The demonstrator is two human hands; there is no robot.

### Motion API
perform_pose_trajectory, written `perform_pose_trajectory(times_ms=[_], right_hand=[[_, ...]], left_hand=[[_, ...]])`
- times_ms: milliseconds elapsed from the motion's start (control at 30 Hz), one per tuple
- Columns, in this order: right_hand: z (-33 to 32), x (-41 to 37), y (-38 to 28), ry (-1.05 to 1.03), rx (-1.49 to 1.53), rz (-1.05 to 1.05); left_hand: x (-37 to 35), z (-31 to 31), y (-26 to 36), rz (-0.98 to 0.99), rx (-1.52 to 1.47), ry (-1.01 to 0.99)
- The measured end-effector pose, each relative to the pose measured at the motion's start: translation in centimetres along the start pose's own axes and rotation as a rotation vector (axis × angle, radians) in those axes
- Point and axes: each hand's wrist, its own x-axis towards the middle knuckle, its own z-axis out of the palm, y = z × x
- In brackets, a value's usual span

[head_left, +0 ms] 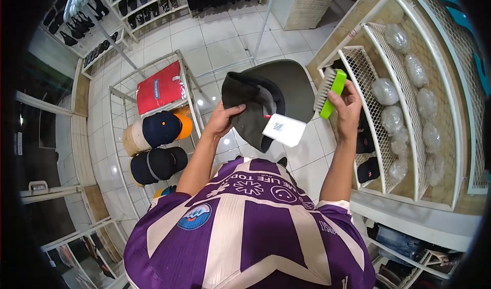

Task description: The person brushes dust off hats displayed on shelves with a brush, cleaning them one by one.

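A dark olive cap hangs in the middle of the view, its broad brim pointing away to the right and its inside partly showing. My left hand grips the cap's crown at its near left edge, thumb on top. From the cap dangles a white paper tag with a small dark print. In my right hand is a scrub brush with a bright green back and pale grey bristles, held between thumb and fingers. The bristles face left, close beside the brim's right edge.
On the left, a white wire rack carries a red packaged garment and stacked caps. On the right, a mesh shelf holds several plastic-wrapped bundles. Tiled floor and footwear shelves show at the back.
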Motion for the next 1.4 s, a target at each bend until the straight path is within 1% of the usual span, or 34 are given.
perform_pose_trajectory(times_ms=[67, 100, 133, 167, 200, 233, 267, 300, 333, 367, 400, 467, 500, 533, 567, 600, 633, 667, 700, 733, 800, 833, 867, 933, 967, 1000, 1067, 1133, 1200, 1233, 1267, 1333, 1367, 1400], right_hand=[[-1.6, 0.3, 1.3, -0.134, 0.088, 0.106], [-1.6, 0.3, 1.8, -0.171, 0.083, 0.093], [-1.5, 0.3, 2.2, -0.21, 0.079, 0.083], [-1.4, 0.0, 2.5, -0.257, 0.153, 0.167], [-1.6, 0.0, 2.9, -0.259, 0.153, 0.169], [-1.9, 0.0, 3.5, -0.27, 0.237, 0.328], [-1.9, 0.2, 4.1, -0.281, 0.322, 0.484], [-1.1, 0.3, 4.6, -0.214, 0.199, 0.435], [-0.8, 0.5, 4.9, -0.215, 0.201, 0.433], [-0.7, 0.8, 5.1, -0.208, -0.032, 0.455], [-0.5, 0.9, 5.1, -0.196, -0.266, 0.473], [0.2, 0.4, 4.4, -0.171, -0.248, 0.491], [0.2, 0.4, 4.4, -0.228, -0.311, 0.472], [0.3, 0.4, 4.5, -0.286, -0.371, 0.452], [0.7, 0.5, 4.7, -0.312, -0.526, 0.447], [1.5, 0.2, 4.9, -0.316, -0.524, 0.452], [2.4, -0.1, 5.1, -0.33, -0.617, 0.386], [3.2, -0.3, 5.2, -0.344, -0.71, 0.315], [4.0, -0.5, 5.0, -0.321, -0.808, 0.317], [4.6, -0.7, 5.3, -0.326, -0.809, 0.315], [5.4, -1.4, 6.2, -0.011, -1.16, -0.348], [5.6, -1.4, 6.4, -0.015, -1.176, -0.324], [6.2, -2.0, 6.6, -0.016, -1.179, -0.317], [8.8, -3.1, 6.6, 0.013, -1.05, -0.247], [10.1, -3.8, 6.0, 0.014, -1.006, -0.23], [10.5, -4.1, 6.2, 0.018, -1.005, -0.233], [10.9, -4.7, 6.8, -0.154, -0.683, -0.238], [9.5, -3.0, 7.0, -0.055, -0.954, -0.347], [8.3, -1.3, 7.6, 0.041, -1.074, -0.301], [8.4, -1.5, 8.2, 0.054, -1.08, -0.348], [9.0, -1.7, 8.6, 0.069, -1.087, -0.396], [11.1, -3.6, 8.1, 0.017, -0.662, -0.178], [10.9, -3.7, 8.3, -0.032, -0.536, -0.074], [9.9, -3.3, 8.3, -0.103, -0.639, -0.079]], left_hand=[[0.5, 0.0, -0.6, 0.05, -0.036, 0.004], [0.4, 0.4, -0.5, 0.065, -0.005, 0.013], [0.6, 0.6, -0.5, 0.065, -0.004, 0.006], [0.6, 0.7, -0.6, 0.033, 0.013, 0.016], [0.5, 0.8, -0.8, 0.001, 0.03, 0.031], [0.5, 0.8, -1.2, -0.006, 0.079, 0.075], [0.5, 1.1, -1.5, -0.002, 0.081, 0.078], [0.4, 1.4, -2.0, -0.018, 0.066, 0.09], [0.3, 1.4, -2.3, -0.036, 0.051, 0.1], [0.4, 1.0, -2.7, -0.055, 0.07, 0.041], [0.5, 0.5, -2.2, -0.057, 0.072, 0.036], [0.1, -0.3, -0.9, -0.093, 0.398, -0.188], [-0.7, 0.9, 0.6, -0.046, 0.447, -0.189], [-0.8, 1.5, 1.1, -0.049, 0.443, -0.185], [-0.8, 1.7, 1.6, -0.063, 0.52, -0.26], [-1.0, 2.1, 2.0, -0.077, 0.597, -0.336], [-1.4, 3.2, 2.2, -0.048, 0.717, -0.4], [-1.1, 3.3, 1.6, -0.086, 0.875, -0.392], [-1.0, 3.4, 0.7, -0.039, 0.842, -0.307], [-0.8, 3.5, 0.0, 0.013, 0.808, -0.223], [-1.1, 3.6, -0.5, 0.024, 0.802, -0.207], [-1.1, 3.8, -0.7, 0.034, 0.797, -0.19], [-1.2, 3.9, -1.1, 0.027, 0.794, -0.192], [-0.8, 4.0, -2.0, 0.077, 0.854, -0.159], [-0.2, 3.2, -3.4, 0.186, 0.819, -0.161], [-0.3, 3.8, -2.9, 0.189, 0.821, -0.164], [-0.9, 4.7, -1.8, 0.315, 0.853, -0.02], [-0.7, 4.3, -1.9, 0.344, 0.813, -0.044], [-0.7, 4.7, -1.6, 0.166, 0.818, -0.056], [-0.8, 5.2, -1.5, 0.237, 0.862, -0.058], [-0.8, 5.5, -1.4, 0.241, 0.861, -0.061], [-0.9, 5.8, -1.4, 0.253, 1.186, 0.038], [-0.6, 5.0, -1.3, 0.247, 1.198, 0.025], [-0.4, 4.4, -1.8, 0.246, 1.199, 0.03]])
